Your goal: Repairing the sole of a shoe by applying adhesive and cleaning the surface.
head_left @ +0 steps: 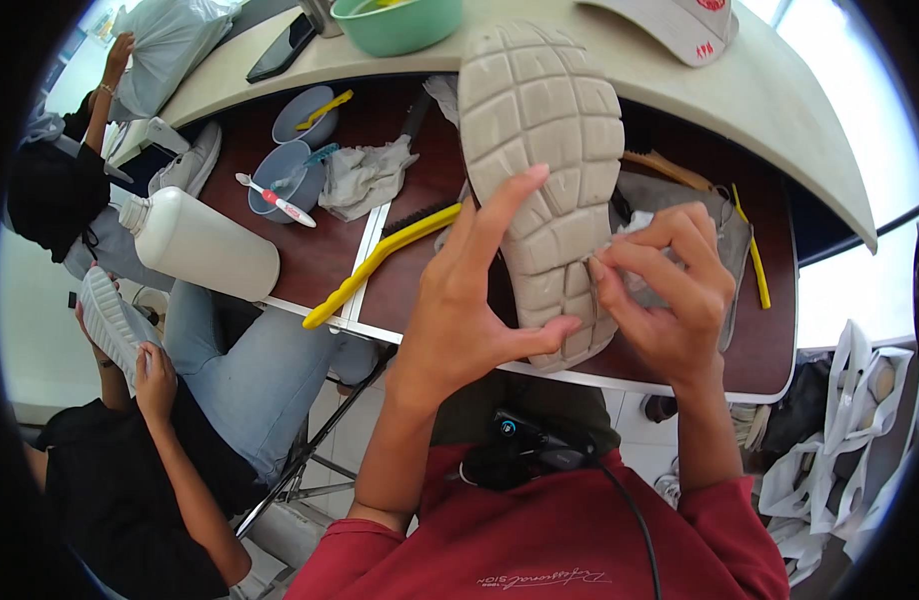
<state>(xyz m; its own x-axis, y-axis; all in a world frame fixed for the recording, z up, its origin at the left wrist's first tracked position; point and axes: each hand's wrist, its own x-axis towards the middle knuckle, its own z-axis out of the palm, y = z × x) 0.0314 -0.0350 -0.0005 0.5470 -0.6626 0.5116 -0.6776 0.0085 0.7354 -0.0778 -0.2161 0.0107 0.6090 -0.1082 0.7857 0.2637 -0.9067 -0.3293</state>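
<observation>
A shoe (545,130) is held up with its beige, block-patterned sole facing me. My left hand (465,300) grips it from the left, thumb and index finger lying on the sole and the other fingers hidden behind. My right hand (675,290) is pinched against the right edge of the sole, near its narrower middle. A crumpled white tissue (637,224) pokes out between its fingers. Left of the shoe lies a yellow-handled brush (380,262) with dark bristles. Behind my right hand, a grey cloth (735,230) rests on the dark red table.
A white jug (205,245) stands at the table's left front edge. Two blue-grey bowls (292,190) hold brushes beside a crumpled cloth (368,180). A green basin (400,25), a phone (283,48) and a cap (680,25) sit on the raised counter. At left, a person holds another shoe (110,315).
</observation>
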